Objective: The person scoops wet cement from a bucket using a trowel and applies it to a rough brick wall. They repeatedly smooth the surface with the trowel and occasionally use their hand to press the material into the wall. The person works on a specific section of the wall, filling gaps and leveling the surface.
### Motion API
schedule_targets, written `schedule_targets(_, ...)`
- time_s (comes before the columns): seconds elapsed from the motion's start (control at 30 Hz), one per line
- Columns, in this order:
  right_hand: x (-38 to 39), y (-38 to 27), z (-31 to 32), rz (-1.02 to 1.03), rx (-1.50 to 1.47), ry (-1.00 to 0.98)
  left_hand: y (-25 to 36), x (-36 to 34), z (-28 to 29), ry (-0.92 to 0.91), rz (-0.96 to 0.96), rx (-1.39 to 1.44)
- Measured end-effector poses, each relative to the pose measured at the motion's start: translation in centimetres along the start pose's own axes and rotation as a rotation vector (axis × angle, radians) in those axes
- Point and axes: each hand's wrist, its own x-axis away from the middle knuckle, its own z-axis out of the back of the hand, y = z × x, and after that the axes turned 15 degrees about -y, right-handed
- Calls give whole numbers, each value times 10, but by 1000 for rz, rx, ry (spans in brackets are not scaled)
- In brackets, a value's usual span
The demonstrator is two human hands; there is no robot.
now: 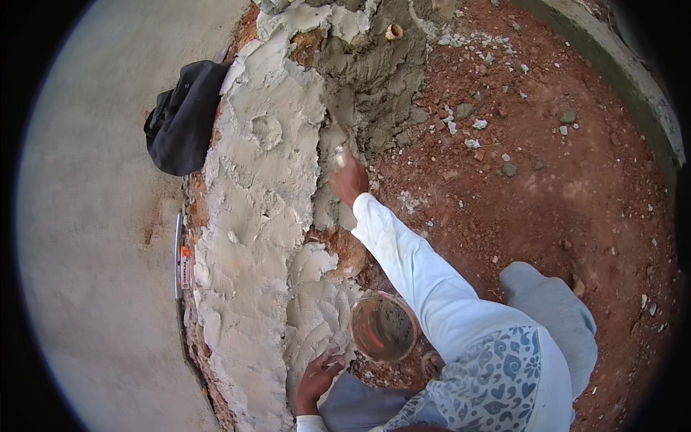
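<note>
My right hand [349, 180] is stretched forward, its fingers wrapped round the pale handle of a trowel [340, 152]. The trowel's blade is blurred and hard to tell from the wet mortar around it. Rough grey mortar [263, 194] covers the long strip to the left of that hand, with a darker, wetter patch [385, 79] farther off. Near the lower edge, my left hand [320, 376] rests on or just over the mortar, fingers apart and holding nothing. Between my arms stands a round bucket [384, 328] with murky, reddish liquid in it.
At the left, a dark cloth or bag [188, 119] lies over the strip's edge. A slim metal bar [178, 255] and an orange-and-white labelled item [185, 267] lie below it. Reddish soil [518, 209] with scattered stones spreads to the right, bounded by a concrete kerb [640, 83].
</note>
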Motion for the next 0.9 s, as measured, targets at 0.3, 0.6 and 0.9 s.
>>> schedule_targets(0.3, 256, 37, -45, 89, -180, -805, -143, -118, 36, -11, 86, 471)
schedule_targets(0.6, 242, 53, 70, 128, 974, -1592, -191, -203, -49, -302, -560, 1013)
schedule_targets(0.9, 282, 86, 25, 118, 1408, -1127, -55, -198, -67, 139, -585, 421)
